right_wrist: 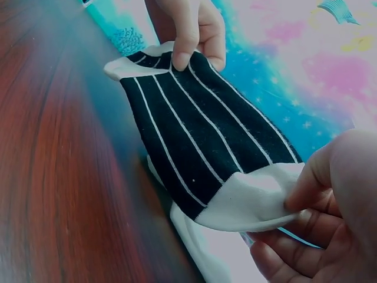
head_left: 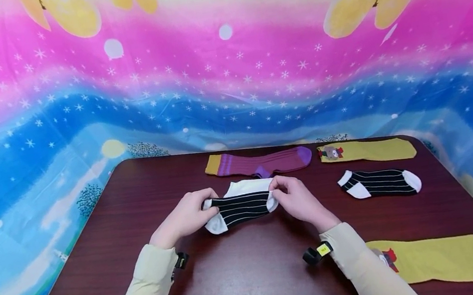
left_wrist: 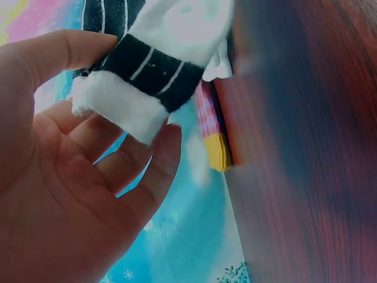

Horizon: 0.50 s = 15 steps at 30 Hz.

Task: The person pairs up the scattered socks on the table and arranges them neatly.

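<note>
Both hands hold a black ankle sock with white stripes (head_left: 245,208) stretched between them over the middle of the table. My left hand (head_left: 187,215) pinches its cuff end, where the white heel hangs down; the thumb lies on the black knit in the left wrist view. At the other end, my right hand (head_left: 297,198) grips the white toe (right_wrist: 247,200) between thumb and fingers. Just behind the striped sock lies a white sock (head_left: 246,186), partly hidden by it.
A purple sock with a yellow cuff (head_left: 261,162) lies at the table's back edge. To the right are a small yellow sock (head_left: 377,149), another black striped sock (head_left: 382,183) and a larger yellow sock (head_left: 452,258), partly under the right sleeve. A printed cloth (head_left: 191,83) hangs around the table.
</note>
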### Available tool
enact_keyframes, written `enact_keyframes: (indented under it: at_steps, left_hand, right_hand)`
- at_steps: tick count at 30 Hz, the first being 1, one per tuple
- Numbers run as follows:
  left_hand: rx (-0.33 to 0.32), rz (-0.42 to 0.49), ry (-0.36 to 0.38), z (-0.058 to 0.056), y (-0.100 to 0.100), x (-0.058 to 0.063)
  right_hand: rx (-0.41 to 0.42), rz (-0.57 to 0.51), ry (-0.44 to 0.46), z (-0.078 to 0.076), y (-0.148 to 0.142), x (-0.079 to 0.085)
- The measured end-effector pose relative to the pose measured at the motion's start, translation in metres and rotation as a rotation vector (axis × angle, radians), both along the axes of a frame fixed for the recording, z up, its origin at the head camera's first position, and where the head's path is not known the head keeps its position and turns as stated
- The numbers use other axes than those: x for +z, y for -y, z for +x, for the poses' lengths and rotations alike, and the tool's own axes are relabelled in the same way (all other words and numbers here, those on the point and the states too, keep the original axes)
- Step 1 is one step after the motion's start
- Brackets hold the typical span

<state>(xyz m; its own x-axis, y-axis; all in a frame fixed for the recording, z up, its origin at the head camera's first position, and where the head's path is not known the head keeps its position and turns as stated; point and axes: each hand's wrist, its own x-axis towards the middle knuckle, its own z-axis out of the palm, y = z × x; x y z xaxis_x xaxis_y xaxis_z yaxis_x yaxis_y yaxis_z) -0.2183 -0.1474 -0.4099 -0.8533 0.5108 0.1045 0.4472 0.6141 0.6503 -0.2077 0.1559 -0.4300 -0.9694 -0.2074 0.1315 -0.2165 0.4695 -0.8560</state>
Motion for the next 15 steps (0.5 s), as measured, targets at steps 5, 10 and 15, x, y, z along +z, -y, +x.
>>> enact_keyframes:
  at_steps: [5,10,15]
  left_hand:
    - [-0.025,0.004,-0.02,0.0,-0.007,0.001]
    - [-0.042,0.005,-0.021,-0.001,-0.013,0.001]
    - [-0.053,0.012,-0.014,-0.001,-0.019,0.001]
  right_hand:
    - [-0.012,0.026,-0.002,0.002,-0.011,0.002]
    - [-0.032,0.046,0.016,0.005,-0.021,0.006]
    - [-0.044,0.055,0.035,0.006,-0.032,0.008]
